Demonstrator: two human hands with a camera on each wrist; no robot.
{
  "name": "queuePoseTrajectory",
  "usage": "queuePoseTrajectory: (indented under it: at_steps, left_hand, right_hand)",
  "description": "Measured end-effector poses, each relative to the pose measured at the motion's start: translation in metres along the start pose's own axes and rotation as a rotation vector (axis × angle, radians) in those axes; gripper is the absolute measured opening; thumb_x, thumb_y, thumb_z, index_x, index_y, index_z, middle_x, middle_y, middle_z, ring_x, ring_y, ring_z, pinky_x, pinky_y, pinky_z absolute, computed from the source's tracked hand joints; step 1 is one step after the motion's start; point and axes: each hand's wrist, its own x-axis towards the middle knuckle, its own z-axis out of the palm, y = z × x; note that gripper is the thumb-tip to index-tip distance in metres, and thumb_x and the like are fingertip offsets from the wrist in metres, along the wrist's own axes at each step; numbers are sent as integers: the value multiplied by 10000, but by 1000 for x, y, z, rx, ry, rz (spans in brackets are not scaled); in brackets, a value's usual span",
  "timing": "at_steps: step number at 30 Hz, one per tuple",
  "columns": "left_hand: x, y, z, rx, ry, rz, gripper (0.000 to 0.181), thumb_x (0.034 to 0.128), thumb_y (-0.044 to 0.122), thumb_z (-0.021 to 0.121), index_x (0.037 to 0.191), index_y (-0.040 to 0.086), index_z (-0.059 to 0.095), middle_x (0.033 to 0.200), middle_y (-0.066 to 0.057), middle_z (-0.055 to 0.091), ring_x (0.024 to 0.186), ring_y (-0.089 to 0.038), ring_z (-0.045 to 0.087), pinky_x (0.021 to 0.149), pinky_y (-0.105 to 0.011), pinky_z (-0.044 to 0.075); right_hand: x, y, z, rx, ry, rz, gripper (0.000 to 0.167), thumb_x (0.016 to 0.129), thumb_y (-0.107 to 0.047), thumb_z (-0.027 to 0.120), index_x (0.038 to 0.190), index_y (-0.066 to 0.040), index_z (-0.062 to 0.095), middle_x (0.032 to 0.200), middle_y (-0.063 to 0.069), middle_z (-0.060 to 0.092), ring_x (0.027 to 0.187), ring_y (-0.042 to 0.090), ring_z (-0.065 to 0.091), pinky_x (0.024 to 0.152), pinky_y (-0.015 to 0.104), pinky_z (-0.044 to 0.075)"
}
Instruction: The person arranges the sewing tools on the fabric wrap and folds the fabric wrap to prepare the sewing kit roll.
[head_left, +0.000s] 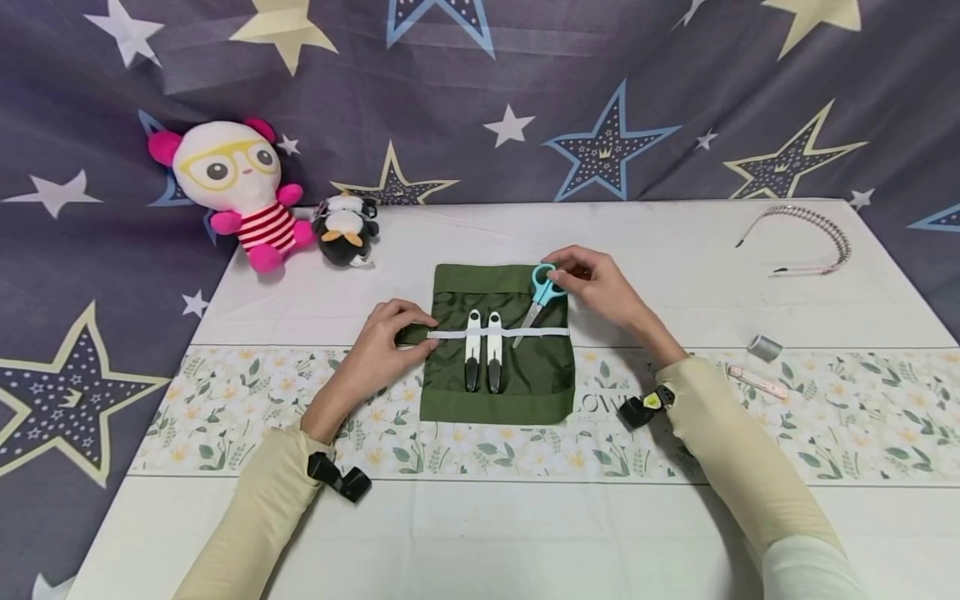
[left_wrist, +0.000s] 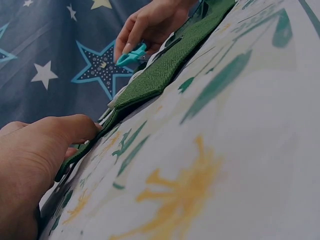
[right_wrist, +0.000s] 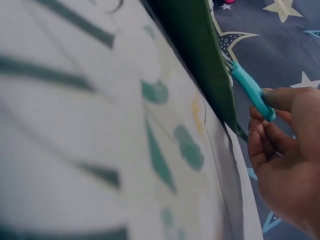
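Observation:
A dark green fabric tool roll (head_left: 497, 408) lies spread out, with a white elastic band (head_left: 450, 334) across it. Two white thread snips (head_left: 472, 350) with dark tips sit side by side under the band. My left hand (head_left: 382, 343) pinches the roll's left edge by the band's end; in the left wrist view its thumb (left_wrist: 80, 127) lies over the fabric edge. My right hand (head_left: 597, 285) pinches a handle loop of turquoise scissors (head_left: 546, 287), also seen in the right wrist view (right_wrist: 250, 90). Their blades slant down-left, the tip crossing the band.
A pink-and-white plush toy (head_left: 258, 200) and a small penguin plush (head_left: 345, 232) stand at the back left. Rightward lie a headband (head_left: 825, 225), a grey tape roll (head_left: 765, 347) and a pink box-cutter-like item (head_left: 757, 382). A starry curtain (head_left: 480, 100) hangs behind.

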Motion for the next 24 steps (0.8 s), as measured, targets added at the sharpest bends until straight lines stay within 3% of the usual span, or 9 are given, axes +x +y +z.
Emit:
queuePoseTrajectory:
  at_steps: [4, 13, 24]
  left_hand:
    - [0, 0, 0, -2, 1, 0, 263, 960, 235, 771, 1198, 125, 754, 1305, -91, 573, 1256, -319, 460, 1033, -568, 380]
    - [0, 0, 0, 0, 4, 2, 267, 957, 232, 772, 1201, 125, 752, 1304, -85, 570, 1253, -318, 459, 1029, -566, 386]
    - [-1, 0, 0, -1, 8, 10, 261, 954, 217, 778, 1194, 117, 757, 1300, -99, 577, 1242, -321, 465, 1021, -562, 390]
  right_hand:
    - [4, 12, 2, -15, -4, -10, 246, 1044, -37, 608, 1268, 41, 674, 982, 216, 641, 751, 292, 517, 636, 248, 412]
    - [6, 11, 6, -59, -30, -27, 251, 1059, -106, 608, 1274, -14, 699, 931, 166, 628, 703, 219, 464, 642, 284, 390]
    - [7, 6, 12, -91, -34, -37, 261, 1048, -61, 614, 1283, 23, 691, 1047, 168, 647, 791, 244, 494, 685, 279, 401]
